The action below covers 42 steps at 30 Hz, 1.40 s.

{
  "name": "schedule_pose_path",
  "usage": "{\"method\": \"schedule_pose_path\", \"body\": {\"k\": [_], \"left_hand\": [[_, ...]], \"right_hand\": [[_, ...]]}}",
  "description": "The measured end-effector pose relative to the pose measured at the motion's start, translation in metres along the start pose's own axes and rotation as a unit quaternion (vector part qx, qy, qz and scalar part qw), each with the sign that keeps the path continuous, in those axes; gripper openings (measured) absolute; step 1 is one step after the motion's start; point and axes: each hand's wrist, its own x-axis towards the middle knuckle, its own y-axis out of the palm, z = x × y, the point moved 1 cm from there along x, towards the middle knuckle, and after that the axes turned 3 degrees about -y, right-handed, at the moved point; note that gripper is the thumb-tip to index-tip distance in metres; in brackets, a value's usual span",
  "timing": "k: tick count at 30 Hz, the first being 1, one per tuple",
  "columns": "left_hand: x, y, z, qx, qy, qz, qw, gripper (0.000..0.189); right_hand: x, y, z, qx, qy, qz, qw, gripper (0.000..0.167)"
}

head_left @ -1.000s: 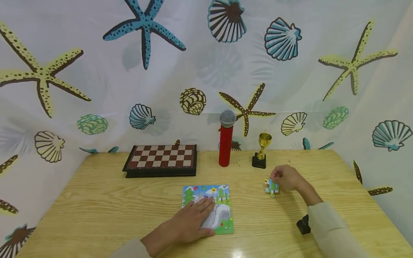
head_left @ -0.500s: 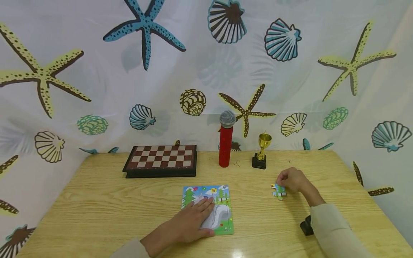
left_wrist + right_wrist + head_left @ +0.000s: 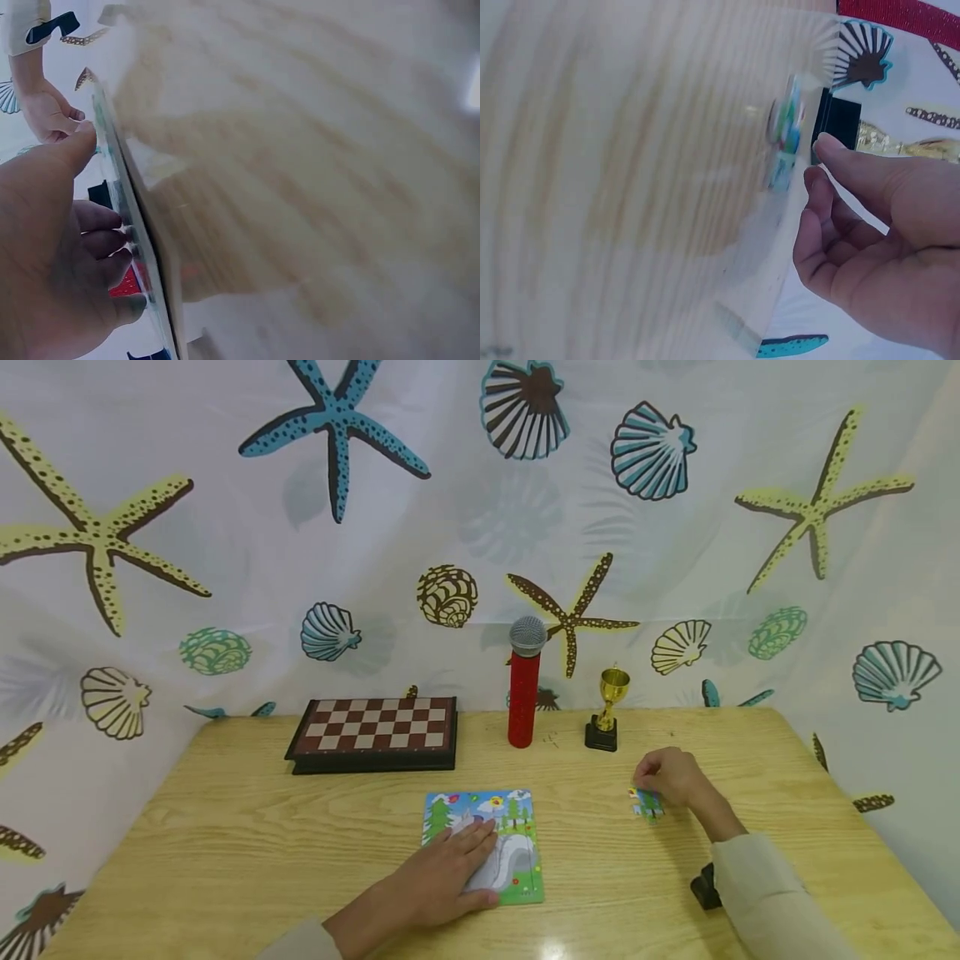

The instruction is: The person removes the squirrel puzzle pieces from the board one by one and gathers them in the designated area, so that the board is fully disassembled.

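Observation:
My left hand (image 3: 450, 872) lies flat over a square picture puzzle (image 3: 514, 860), a squirrel-like grey animal among trees; it covers the puzzle's lower left. In the left wrist view that hand's fingers (image 3: 101, 238) lie along the board's edge. To the right, my right hand (image 3: 671, 777) is right above a loose puzzle piece (image 3: 649, 806) printed with a green tree. In the right wrist view, a gap shows between thumb and index finger of the right hand (image 3: 870, 210), and the blurred puzzle piece (image 3: 784, 142) shows just apart from the fingertips.
A folded checkered board (image 3: 375, 732) is at the back left. Beside it stand a red microphone (image 3: 522, 693) and a small gold trophy (image 3: 606, 710) on a black base. A black device (image 3: 705, 887) sits at my right sleeve. Sea-patterned cloth (image 3: 375, 552) hangs behind the table.
My right hand first moved right and slightly toward me with the piece, then shifted slightly left. The piece now looks blurred below its fingertips. My left hand has stayed on the puzzle.

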Motion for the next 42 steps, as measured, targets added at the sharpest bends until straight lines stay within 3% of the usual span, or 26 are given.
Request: {"method": "schedule_pose_path", "body": {"k": [8, 16, 24, 32, 42], "left_hand": [[-0.008, -0.005, 0.004, -0.010, -0.006, 0.003, 0.9999, 0.072], [-0.017, -0.010, 0.010, -0.017, -0.025, 0.004, 0.9995, 0.075], [-0.024, -0.012, 0.016, -0.026, -0.047, 0.008, 0.9985, 0.073], [-0.027, -0.011, 0.017, -0.024, -0.041, 0.002, 0.9989, 0.073], [-0.029, -0.009, 0.019, -0.001, -0.046, 0.018, 0.9988, 0.073]], "right_hand": [[0.008, 0.015, 0.040, 0.052, -0.014, 0.015, 0.9984, 0.007], [0.026, 0.042, 0.085, 0.060, -0.074, 0.022, 0.9952, 0.005], [0.035, 0.072, 0.130, 0.084, -0.065, 0.050, 0.9931, 0.006], [0.038, 0.094, 0.147, 0.084, -0.073, 0.065, 0.9917, 0.006], [0.037, 0.102, 0.158, 0.082, -0.066, 0.079, 0.9913, 0.006]]}}
